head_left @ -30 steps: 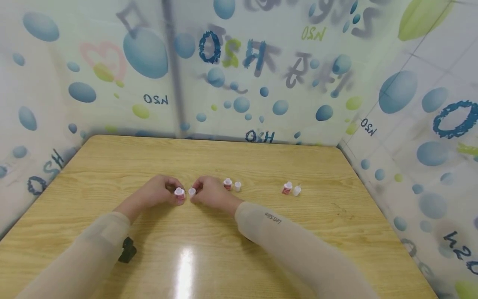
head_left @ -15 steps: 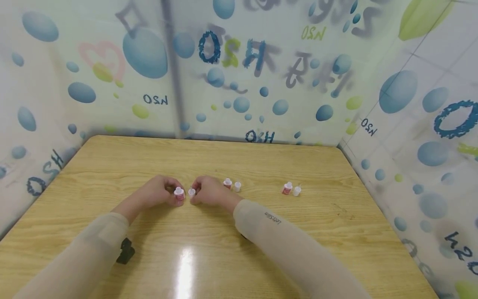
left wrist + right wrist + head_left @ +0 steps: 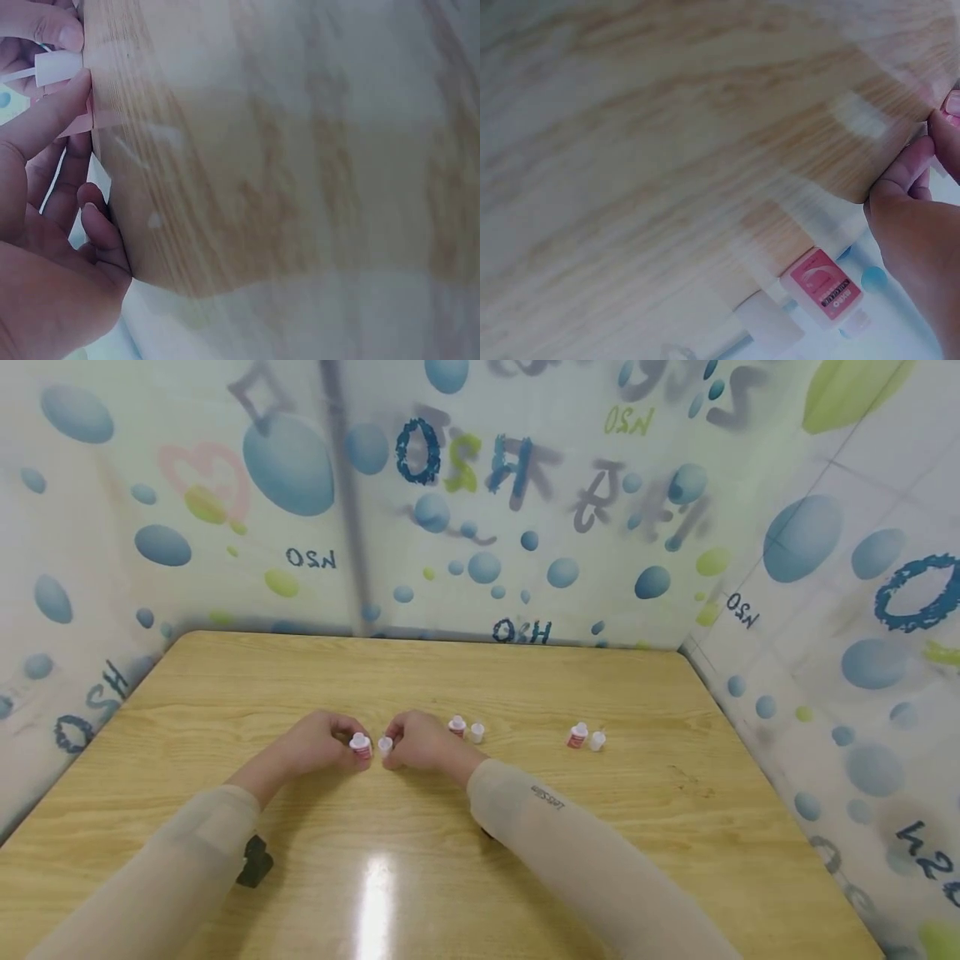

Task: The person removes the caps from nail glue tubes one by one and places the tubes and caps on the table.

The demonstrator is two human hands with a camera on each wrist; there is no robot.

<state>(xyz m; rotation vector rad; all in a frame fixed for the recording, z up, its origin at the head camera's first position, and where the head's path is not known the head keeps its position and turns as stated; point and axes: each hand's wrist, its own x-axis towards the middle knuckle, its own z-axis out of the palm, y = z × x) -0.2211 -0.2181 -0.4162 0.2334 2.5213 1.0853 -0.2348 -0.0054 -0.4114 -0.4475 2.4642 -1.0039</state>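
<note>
My left hand [image 3: 327, 743] grips a small white glue bottle [image 3: 361, 746] with a red label, upright on the table, its nozzle uncovered. Just to its right, the thumb and fingers of my right hand [image 3: 422, 742] pinch a white cap [image 3: 386, 746] standing open end up. A thin white stem rises from that cap [image 3: 58, 67] in the left wrist view. Bottle and cap stand a small gap apart. Behind the right hand are a second glue bottle [image 3: 457, 725], partly hidden by that hand, and its loose cap [image 3: 477, 732].
Farther right on the wooden table [image 3: 525, 685] stand a third glue bottle [image 3: 577, 735] and its cap [image 3: 597, 741]. A dark object [image 3: 255, 862] shows beside the left sleeve. A patterned curtain [image 3: 420, 543] borders the table's far edge.
</note>
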